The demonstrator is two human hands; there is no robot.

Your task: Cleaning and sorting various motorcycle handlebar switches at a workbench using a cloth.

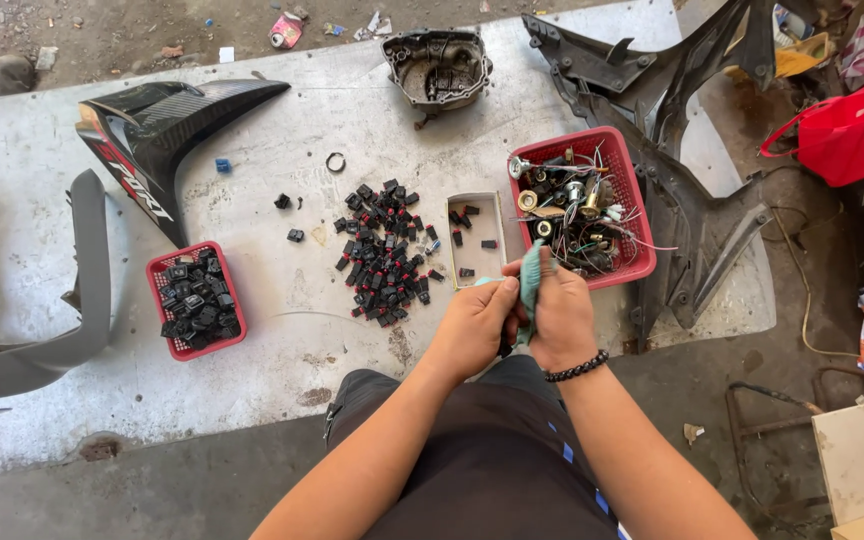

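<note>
Head camera pictures look down at two bare hands held close together above a dark lap. A teal cloth (530, 285) is pinched between them. The left hand (474, 325) is curled, with its thumb and fingers pressed on the lower part of the cloth. The right hand (562, 318) is closed around the cloth from the other side, and a black bead bracelet (577, 368) is worn on its wrist. Whether something small is wrapped inside the cloth cannot be told.

Just past the hands, a big red basket (632, 205) full of wires and little metal parts is seen on a pale slab (282, 330). Beside it lies a small open box (479, 270) with a few black bits in it. Next to that, a pile of small black parts (384, 252) with some red on them is spread out. Further to the left, a small red basket (195, 299) is filled with more black parts. A black panel (167, 130) and a metal cover (438, 67) are laid at the far side of the slab.
</note>
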